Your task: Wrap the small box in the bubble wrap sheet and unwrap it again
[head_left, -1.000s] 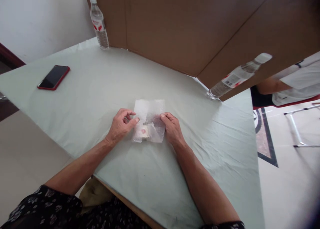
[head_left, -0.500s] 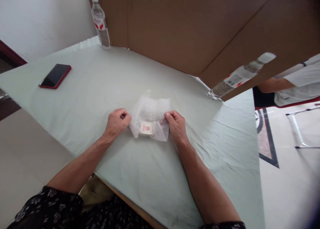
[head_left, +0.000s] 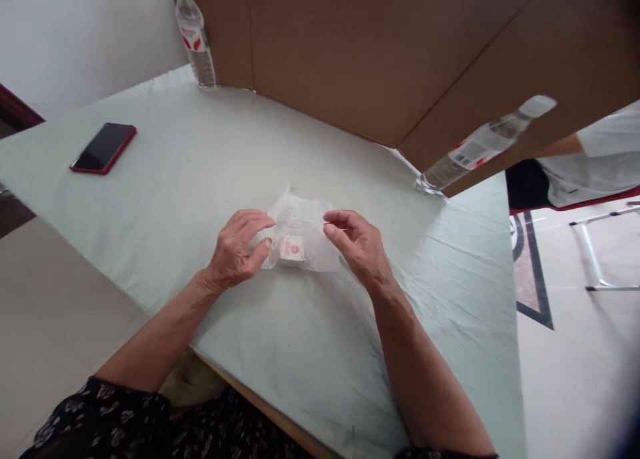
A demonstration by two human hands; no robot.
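A small pale box with red print (head_left: 292, 249) lies on a sheet of bubble wrap (head_left: 303, 212) in the middle of the table. The wrap spreads behind the box and to both sides of it. At the wrap's left edge is my left hand (head_left: 240, 247), thumb and fingers apart, with nothing gripped. My right hand (head_left: 357, 245) hovers by the right edge, its thumb and forefinger parted and its other fingers curled. Whether the fingertips touch the wrap is hard to tell.
A phone with a red case (head_left: 103, 148) lies at the left on the pale green tablecloth (head_left: 170, 145). Two water bottles, one at the back left (head_left: 196, 42) and one at the right (head_left: 483, 149), stand against a brown cardboard panel (head_left: 325, 52). Beyond it sits a person in white (head_left: 600, 155).
Both hands have let go of the bubble wrap's sides and opened. The wrap's front flaps have sunk lower around the box. The view has shifted slightly.
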